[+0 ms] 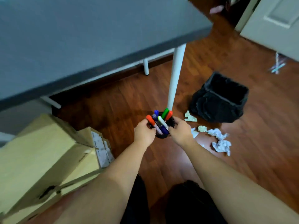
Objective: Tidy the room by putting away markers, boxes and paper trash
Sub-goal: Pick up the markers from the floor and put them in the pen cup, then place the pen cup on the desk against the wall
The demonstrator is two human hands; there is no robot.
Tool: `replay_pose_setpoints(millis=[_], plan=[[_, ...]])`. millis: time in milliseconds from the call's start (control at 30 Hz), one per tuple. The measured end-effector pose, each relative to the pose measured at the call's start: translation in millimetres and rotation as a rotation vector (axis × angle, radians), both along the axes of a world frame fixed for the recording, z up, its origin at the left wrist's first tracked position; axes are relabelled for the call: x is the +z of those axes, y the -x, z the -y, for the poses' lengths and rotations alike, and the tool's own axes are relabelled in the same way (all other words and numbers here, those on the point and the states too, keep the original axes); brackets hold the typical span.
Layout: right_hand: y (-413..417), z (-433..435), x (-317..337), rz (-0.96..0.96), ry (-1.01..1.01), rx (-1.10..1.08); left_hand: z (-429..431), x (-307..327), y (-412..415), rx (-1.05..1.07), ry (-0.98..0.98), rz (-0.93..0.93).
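Note:
A small black cup point(162, 135) holds several markers point(159, 121) with orange, green, blue and white caps, standing upright and leaning. My left hand point(143, 132) grips the cup's left side and my right hand point(180, 130) grips its right side, above the wooden floor. Crumpled paper balls point(220, 143) lie on the floor to the right, some white, some pale yellow point(190, 117). Cardboard boxes point(42, 157) sit stacked at the left.
A grey table point(80, 46) with white legs point(175, 75) stands over the upper left. A black lined trash bin point(220, 97) stands right of the leg. More small items point(277, 65) lie near a white door point(275, 21) at the far right.

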State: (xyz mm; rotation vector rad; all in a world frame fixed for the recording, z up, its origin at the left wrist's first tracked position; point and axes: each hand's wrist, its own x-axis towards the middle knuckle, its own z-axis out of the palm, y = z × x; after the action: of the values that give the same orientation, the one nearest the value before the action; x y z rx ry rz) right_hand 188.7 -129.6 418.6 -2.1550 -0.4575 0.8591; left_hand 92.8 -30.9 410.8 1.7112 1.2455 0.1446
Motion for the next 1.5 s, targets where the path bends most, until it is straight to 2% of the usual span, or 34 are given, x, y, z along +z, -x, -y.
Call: replay_pose_setpoints(millis=[133, 267, 400, 533, 767, 1067, 1500], plan=[[4.6, 0.0, 148.0, 0.048, 0.03, 0.071, 13.5, 143.6, 16.8, 0.078, 0.005, 0.045], [7.5, -24.8, 269.5, 0.134, -0.061, 0.206, -3.7, 263.1, 26.2, 0.196, -0.064, 0.134], [22.2, -75.6, 354.9, 0.259, -0.168, 0.362, -42.9, 352.5, 45.9, 0.294, -0.17, 0.198], [62.7, -137.5, 405.6, 0.251, -0.257, 0.449, -92.8, 403.0, 97.9, 0.421, -0.229, 0.237], [164.4, -270.4, 421.7, 0.141, -0.386, 0.534, -198.9, 422.6, 211.3, 0.61, -0.265, 0.35], [258.3, -420.3, 396.7, 0.102, -0.319, 0.569, -336.6, 398.8, 309.4, 0.667, -0.184, 0.384], [269.7, -555.8, 317.2, 0.015, -0.17, 0.724, -447.9, 314.7, 321.9, 0.852, -0.035, 0.328]])
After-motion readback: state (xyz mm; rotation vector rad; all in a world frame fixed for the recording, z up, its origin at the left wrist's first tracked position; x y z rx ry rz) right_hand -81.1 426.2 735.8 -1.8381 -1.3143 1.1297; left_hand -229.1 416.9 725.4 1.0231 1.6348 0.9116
